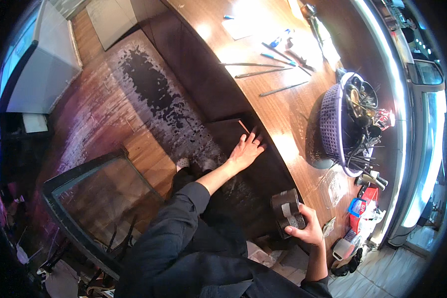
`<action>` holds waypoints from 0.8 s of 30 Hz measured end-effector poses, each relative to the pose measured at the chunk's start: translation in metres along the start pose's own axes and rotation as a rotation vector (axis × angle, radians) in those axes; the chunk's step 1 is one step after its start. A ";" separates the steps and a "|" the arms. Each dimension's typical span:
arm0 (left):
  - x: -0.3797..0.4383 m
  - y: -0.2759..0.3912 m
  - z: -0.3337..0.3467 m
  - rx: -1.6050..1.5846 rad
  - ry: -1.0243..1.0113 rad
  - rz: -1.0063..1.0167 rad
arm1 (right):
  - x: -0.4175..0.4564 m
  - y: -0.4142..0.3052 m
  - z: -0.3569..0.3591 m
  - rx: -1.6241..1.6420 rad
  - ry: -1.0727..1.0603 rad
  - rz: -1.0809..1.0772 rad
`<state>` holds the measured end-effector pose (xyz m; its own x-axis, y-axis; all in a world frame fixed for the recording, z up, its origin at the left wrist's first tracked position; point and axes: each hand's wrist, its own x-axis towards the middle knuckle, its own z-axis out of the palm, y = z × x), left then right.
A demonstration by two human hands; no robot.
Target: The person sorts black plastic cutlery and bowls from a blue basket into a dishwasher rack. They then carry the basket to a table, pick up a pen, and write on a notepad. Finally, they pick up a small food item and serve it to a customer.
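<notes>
My right hand (308, 228), at the lower right, grips a dark box-like object (286, 212) with a pale label, beside the edge of the wooden counter (260, 83). My left hand (247, 151) reaches to a dark drawer or door (229, 128) under the counter, fingers spread at its upper edge; whether they hold it is unclear. On the countertop lie several thin dark rods or brushes (283, 89). A purple plastic basket (329, 124) full of dark utensils stands on the counter to the right.
A glass-topped table or frame (85, 219) stands at the lower left. A white cabinet (44, 67) is at the upper left. Red and white packages (357, 219) and a clear plastic tray (335, 190) lie on the counter's right. The floor (149, 145) has a large worn patch.
</notes>
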<state>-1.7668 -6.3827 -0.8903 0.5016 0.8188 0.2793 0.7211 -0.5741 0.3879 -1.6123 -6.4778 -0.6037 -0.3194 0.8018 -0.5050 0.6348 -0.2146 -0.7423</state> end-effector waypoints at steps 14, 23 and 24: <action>-0.155 0.050 -0.062 -0.674 -0.627 -0.229 | 0.219 0.145 0.110 0.041 -0.010 0.313; -0.074 -0.069 0.072 -2.517 -0.904 -0.466 | 0.277 0.378 0.102 -0.354 0.126 0.370; -0.044 -0.074 0.095 -2.306 -0.398 -0.700 | 0.271 0.387 0.102 -0.405 0.156 0.391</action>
<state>-1.7966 -6.3755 -1.0143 0.7466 0.6156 -0.2522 -0.5404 0.7823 0.3096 -1.5248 -6.4004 -1.0724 0.0804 0.7851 -0.6142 0.9129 -0.3054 -0.2708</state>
